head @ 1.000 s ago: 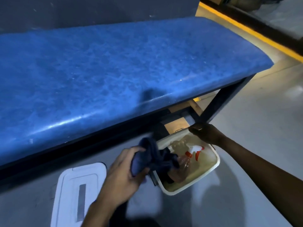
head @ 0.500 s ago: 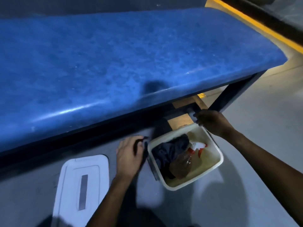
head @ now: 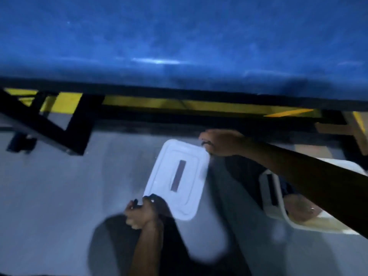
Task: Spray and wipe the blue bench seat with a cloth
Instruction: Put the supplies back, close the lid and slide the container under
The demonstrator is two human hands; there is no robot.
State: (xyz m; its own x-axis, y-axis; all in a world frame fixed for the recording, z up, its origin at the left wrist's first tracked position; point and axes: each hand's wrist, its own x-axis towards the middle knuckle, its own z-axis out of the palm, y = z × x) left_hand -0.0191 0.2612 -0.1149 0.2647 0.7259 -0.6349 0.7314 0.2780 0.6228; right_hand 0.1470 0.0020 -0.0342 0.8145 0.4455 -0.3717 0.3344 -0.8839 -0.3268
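Observation:
The blue bench seat [head: 179, 36] fills the top of the head view, blurred. Below it on the grey floor lies the white box lid [head: 177, 180]. My left hand [head: 143, 213] grips the lid's near corner. My right hand [head: 221, 143] grips its far right corner, with the arm crossing over the white box [head: 278, 208] at the right. A bit of the dark cloth [head: 286, 186] shows inside the box beside my arm. The brownish spray bottle [head: 298, 210] lies in the box, mostly hidden by my forearm.
The bench's black metal frame [head: 65, 124] stands at the left, with a black rail under the seat edge. Yellow floor markings [head: 179, 105] show beneath the bench. A wooden piece [head: 338, 129] sits at the far right.
My view swung left and down. My left hand let go of the cloth, which now lies in the box. Both hands moved onto the white lid and took hold of it.

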